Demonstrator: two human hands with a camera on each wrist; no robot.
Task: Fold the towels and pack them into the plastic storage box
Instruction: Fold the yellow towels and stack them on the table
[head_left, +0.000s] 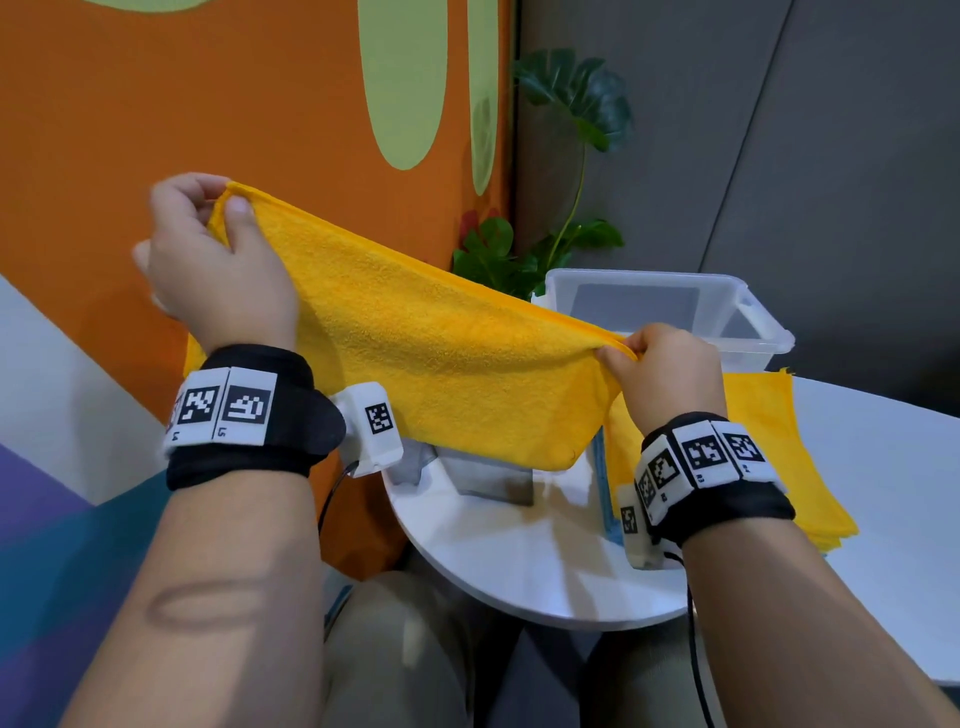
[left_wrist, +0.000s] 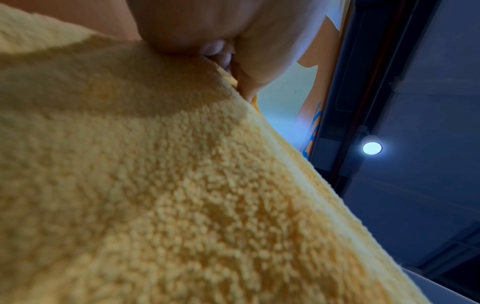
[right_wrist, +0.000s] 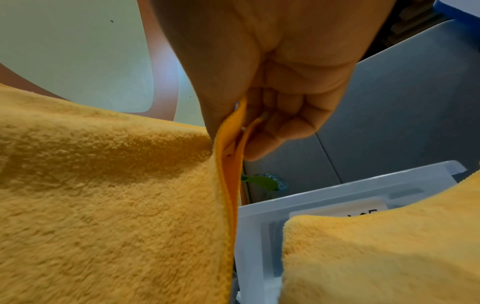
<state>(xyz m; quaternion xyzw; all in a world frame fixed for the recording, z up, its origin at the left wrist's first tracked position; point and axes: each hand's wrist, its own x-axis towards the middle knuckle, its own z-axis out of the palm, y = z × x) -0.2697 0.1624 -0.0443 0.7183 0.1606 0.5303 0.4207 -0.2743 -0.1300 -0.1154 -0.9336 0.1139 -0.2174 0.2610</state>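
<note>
Both hands, left (head_left: 208, 260) and right (head_left: 662, 364), pinch opposite top corners of a yellow towel (head_left: 441, 353) stretched above the bench (head_left: 519, 561); folding it in half seemingly comes next, corners meeting squarely.

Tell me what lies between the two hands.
The yellow towel, stretched in the air from the left hand to the right hand, each pinching a top corner; the head view shows it.

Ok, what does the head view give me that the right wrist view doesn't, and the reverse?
Head only: the left hand pinching the other top corner, the towel stretched in the air, the towel stack, the white table.
Right wrist only: the doubled towel edge in the right hand's grip.
Both: towel, right hand, plastic box.
</note>
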